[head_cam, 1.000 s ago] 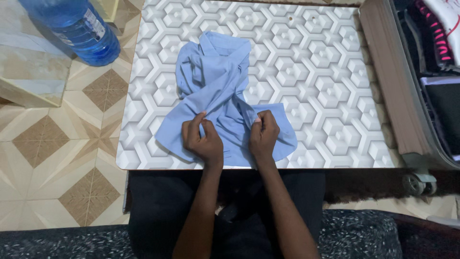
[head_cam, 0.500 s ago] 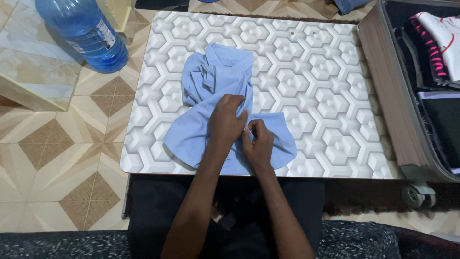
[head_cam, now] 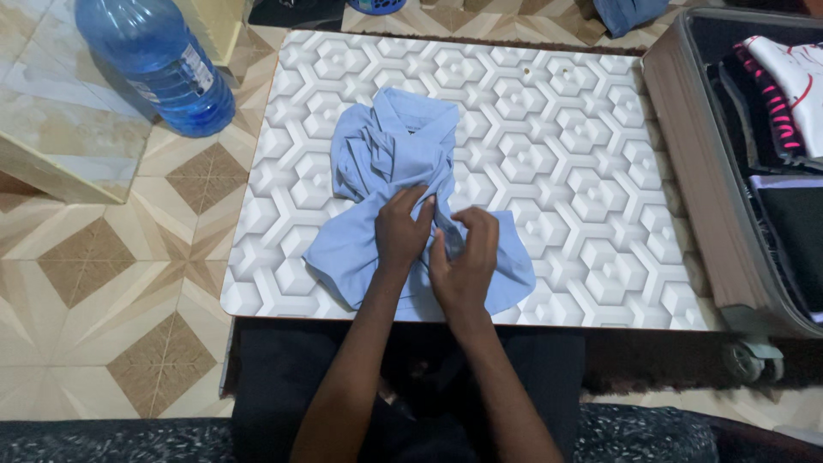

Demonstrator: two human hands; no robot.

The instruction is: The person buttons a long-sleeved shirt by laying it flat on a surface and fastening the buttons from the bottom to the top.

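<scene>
Head view: both hands (head_cam: 433, 244) pinch blue shirt (head_cam: 403, 163); white-labelled blue bottle (head_cam: 154, 60) far-left.

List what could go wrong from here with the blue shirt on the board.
1. Both hands, left hand and right hand, pinch the middle of the light blue shirt, which is already bunched; pulling may crease it further.
2. The shirt's lower edge lies at the near rim of the patterned board, so it might slide off.
3. The large blue water bottle lies close by on the floor and may roll if knocked.
</scene>
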